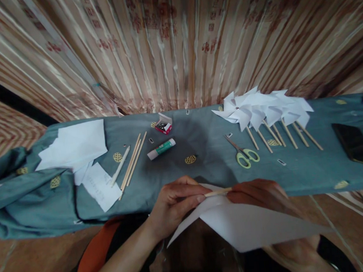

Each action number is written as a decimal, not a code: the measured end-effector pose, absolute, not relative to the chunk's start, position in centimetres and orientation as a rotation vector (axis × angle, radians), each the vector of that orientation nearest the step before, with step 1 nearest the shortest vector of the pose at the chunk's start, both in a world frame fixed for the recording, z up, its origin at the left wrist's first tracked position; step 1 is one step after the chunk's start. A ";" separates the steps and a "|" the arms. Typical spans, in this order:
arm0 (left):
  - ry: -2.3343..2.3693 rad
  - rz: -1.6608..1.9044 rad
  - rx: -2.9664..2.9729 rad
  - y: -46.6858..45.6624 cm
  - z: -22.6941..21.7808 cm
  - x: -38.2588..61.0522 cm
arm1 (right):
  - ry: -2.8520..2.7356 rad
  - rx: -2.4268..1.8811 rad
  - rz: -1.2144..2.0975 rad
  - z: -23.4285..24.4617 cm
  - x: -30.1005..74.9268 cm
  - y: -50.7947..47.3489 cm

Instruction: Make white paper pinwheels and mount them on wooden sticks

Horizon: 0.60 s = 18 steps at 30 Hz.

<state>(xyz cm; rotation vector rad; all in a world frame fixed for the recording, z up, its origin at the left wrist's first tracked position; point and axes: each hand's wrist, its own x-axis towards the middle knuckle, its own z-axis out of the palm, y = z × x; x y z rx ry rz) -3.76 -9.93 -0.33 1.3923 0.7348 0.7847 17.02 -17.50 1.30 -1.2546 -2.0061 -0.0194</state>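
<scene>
The fingers of the left hand (174, 202) and right hand (259, 193) pinch a thin pale wooden stick (217, 192); press gently, sparing the folded white paper (243, 226) creases.

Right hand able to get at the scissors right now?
Probably yes, but it'd have to let go first: the right hand is busy with a thin wooden stick and white paper. The green-handled scissors lie just beyond, with nothing visible between.
</scene>
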 end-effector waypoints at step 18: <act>0.704 0.806 1.404 -10.0 -0.2 -3.9 | -2.257 -1.154 -0.078 0.4 19.3 -17.2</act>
